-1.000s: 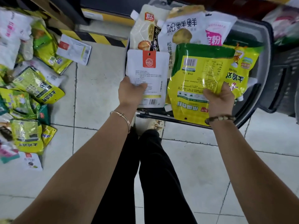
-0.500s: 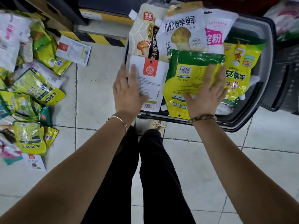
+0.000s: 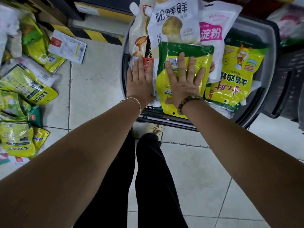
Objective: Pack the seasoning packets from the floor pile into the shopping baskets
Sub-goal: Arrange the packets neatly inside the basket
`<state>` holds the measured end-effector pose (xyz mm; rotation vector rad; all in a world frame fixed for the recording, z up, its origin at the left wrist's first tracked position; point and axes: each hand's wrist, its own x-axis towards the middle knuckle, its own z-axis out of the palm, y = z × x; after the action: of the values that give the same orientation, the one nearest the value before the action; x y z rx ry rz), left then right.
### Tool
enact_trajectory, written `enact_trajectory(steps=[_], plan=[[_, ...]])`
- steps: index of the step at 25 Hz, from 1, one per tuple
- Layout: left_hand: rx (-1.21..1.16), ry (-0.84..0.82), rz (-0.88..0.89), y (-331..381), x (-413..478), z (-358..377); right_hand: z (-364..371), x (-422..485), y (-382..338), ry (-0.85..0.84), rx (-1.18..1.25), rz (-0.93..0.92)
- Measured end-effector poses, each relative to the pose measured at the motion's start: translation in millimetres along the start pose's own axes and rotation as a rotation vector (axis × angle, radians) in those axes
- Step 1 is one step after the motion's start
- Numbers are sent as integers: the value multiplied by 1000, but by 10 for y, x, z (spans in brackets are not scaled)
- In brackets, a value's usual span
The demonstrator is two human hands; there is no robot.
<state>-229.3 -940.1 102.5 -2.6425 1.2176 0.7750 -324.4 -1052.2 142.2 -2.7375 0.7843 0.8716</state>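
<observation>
both hands flat, nothing gripped. left hand lies palm down, fingers together, on a white packet with a red label at the basket's near-left corner. right hand has its fingers spread wide, pressing a green-yellow packet onto the stack. basket looks about full: packets stand above the rim at the far side and another yellow packet leans to the right of the pressed one.

risks as i read it:
- the green-yellow packet overhangs the near rim; when the palm lifts it could slide out toward the feet.
- glossy film on film, so the stack may shift sideways under pressure.
- pressing hard could burst a seal or crease pouches below; can't tell how much load they take.
- tall pouches at the back may tip over the far edge.

floor pile on the left is large, well apart from the basket, so much is left to pack. a dark second basket sits just right; better to switch than overstuff.
</observation>
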Motion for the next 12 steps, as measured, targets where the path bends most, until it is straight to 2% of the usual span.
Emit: enact_trajectory(steps=[6, 12], plan=[[-58, 31, 36, -50, -18, -61, 36, -12, 5, 74, -20, 6], [-225, 100, 45, -146, -287, -205, -76, -155, 9, 161, 14, 7]])
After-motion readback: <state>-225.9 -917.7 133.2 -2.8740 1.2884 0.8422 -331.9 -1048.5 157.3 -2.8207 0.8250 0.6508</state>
